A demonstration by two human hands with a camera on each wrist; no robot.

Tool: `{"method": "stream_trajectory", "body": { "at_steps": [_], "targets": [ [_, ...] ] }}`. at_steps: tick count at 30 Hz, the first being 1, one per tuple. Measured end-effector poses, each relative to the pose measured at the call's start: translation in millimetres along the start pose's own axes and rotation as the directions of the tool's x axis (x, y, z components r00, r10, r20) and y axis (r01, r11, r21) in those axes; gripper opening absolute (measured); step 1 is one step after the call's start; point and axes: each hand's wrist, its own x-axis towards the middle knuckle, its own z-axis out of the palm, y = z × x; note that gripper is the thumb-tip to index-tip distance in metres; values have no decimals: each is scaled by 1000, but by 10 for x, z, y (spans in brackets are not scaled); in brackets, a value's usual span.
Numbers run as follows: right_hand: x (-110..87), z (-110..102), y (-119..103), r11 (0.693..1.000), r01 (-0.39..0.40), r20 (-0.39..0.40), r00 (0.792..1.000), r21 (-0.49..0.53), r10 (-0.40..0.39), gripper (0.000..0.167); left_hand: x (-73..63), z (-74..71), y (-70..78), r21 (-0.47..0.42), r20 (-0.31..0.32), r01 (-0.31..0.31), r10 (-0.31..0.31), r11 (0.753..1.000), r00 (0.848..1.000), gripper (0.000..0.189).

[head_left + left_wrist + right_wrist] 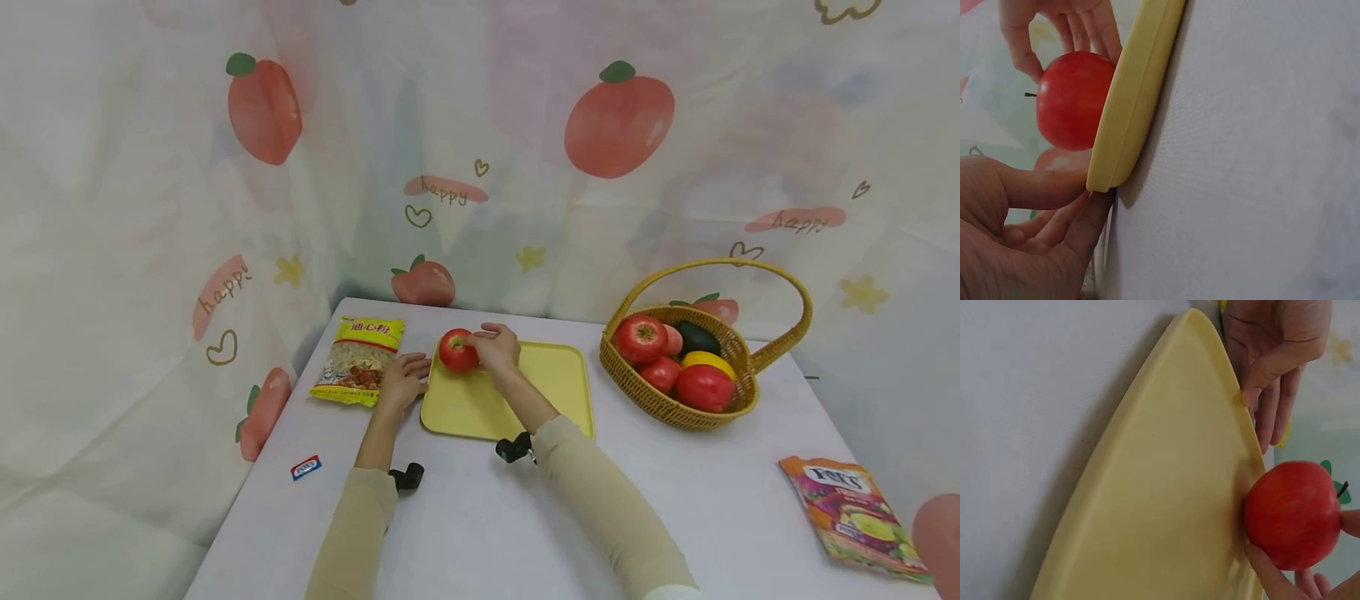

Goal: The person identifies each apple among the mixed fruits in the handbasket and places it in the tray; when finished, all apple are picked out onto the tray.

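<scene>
A red apple (456,354) with a dark stem sits at the back left corner of a yellow tray (555,387). My right hand (498,347) holds this apple, thumb near the stem and fingers round its sides, as the right wrist view shows. At the tray's left edge, my left hand (403,383) pinches the rim between thumb (1047,187) and fingers. In the left wrist view the apple (1075,103) stands just above the rim; whether it rests fully on the tray cannot be told.
A yellow pasta bag (358,362) lies left of the tray. To the right stands a wicker basket (652,408) with a tall handle, holding several fruits. An orange-purple packet (855,517) lies at the front right, a small blue-red packet (306,467) at the left.
</scene>
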Motion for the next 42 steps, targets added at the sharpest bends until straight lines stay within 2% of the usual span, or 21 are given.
{"method": "stream_trajectory", "body": {
  "at_steps": [5,15,22,30,33,42],
  "targets": [
    [1,16,16,1000,3,11,1000,-16,-3,53,-4,2,-7,10,-6,-9,9,1000,1000,60],
    [-1,-34,42,996,-61,38,997,-68,64,53,-22,4,5,11,-4,0,1,1000,1000,58],
    [-40,-132,-41,998,-32,39,999,-45,34,53,-27,4,5,8,-7,-1,1,1000,1000,59],
    [-187,-422,-247,995,70,91,993,71,-77,43,0,2,9,28,-20,-6,7,1000,1000,58],
    [-238,-555,-312,991,101,102,989,87,-110,43,0,0,5,30,-21,-2,3,1000,1000,58],
    [-421,-1016,-615,981,173,57,982,85,-179,41,-9,5,3,21,-7,14,-14,1000,1000,59]
  ]
}}
